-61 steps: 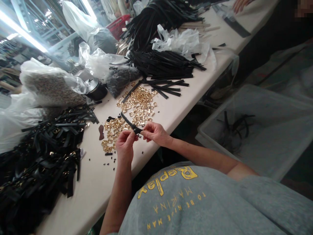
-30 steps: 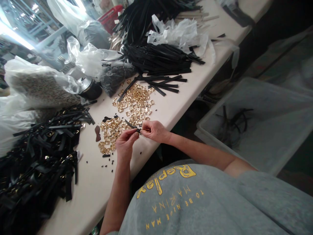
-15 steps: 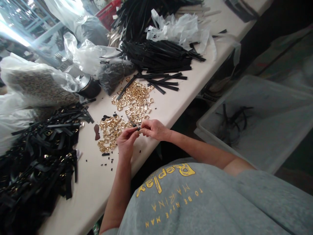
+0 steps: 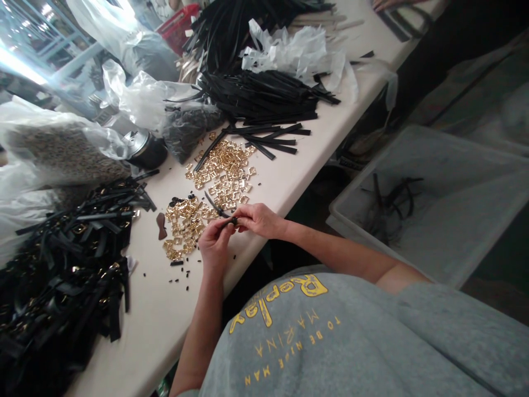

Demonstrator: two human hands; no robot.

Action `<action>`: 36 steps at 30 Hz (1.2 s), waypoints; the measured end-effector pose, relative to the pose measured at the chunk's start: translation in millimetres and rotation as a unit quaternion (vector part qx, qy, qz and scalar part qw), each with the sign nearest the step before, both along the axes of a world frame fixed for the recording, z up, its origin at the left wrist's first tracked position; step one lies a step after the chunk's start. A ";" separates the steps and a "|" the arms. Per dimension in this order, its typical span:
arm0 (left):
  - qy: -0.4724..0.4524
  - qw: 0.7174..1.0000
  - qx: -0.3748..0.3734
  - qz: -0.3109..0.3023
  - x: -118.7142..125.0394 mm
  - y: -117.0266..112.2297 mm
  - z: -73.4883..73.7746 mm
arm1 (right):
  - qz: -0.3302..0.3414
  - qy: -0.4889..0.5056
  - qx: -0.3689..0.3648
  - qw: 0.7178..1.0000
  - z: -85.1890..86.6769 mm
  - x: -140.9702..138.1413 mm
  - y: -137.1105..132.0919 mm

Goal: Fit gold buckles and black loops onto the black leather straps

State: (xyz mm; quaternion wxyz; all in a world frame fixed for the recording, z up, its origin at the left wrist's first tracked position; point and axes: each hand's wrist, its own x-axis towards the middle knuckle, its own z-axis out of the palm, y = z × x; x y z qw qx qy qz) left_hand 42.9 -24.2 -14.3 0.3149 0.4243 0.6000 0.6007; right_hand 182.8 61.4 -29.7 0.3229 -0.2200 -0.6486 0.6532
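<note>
My left hand (image 4: 215,238) and my right hand (image 4: 261,220) meet above the table's near edge, fingertips almost touching. Both are pinched on a thin black strap (image 4: 215,206), whose free end sticks out toward the piles; the fingers cover most of it. Whether a buckle is on the strap I cannot tell. Just beyond my hands lie two heaps of gold buckles (image 4: 225,162), the nearer one (image 4: 182,223) left of my left hand. Small black pieces (image 4: 187,271) are scattered around it. A brown bow-shaped piece (image 4: 161,226) lies at that heap's left.
Finished-looking black straps with buckles (image 4: 86,248) are piled at left. Loose black straps (image 4: 264,96) and a crumpled white plastic bag (image 4: 293,49) lie beyond. A black can (image 4: 144,149) stands by filled bags. A plastic bin (image 4: 446,220) is at right. Another person's hand (image 4: 382,4) shows at top.
The black strap now shows more of its length beyond my fingers. My hands stay together in nearly the same place. Another person's hand has come into view at the far end.
</note>
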 end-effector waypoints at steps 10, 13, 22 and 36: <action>-0.007 0.996 -0.060 0.071 2.7 3.0 9.6 | 0.066 0.063 -0.039 0.995 5.7 6.0 4.6; 0.018 0.996 -0.056 0.074 6.4 4.2 12.3 | 0.061 0.058 -0.036 0.996 7.8 6.9 5.4; 0.037 0.997 -0.021 0.058 14.4 -4.2 8.1 | 0.032 0.101 -0.100 0.989 8.0 -0.2 5.7; -0.294 0.950 -0.016 0.109 0.2 14.3 5.5 | -0.027 0.048 -0.050 0.997 4.4 -3.0 1.8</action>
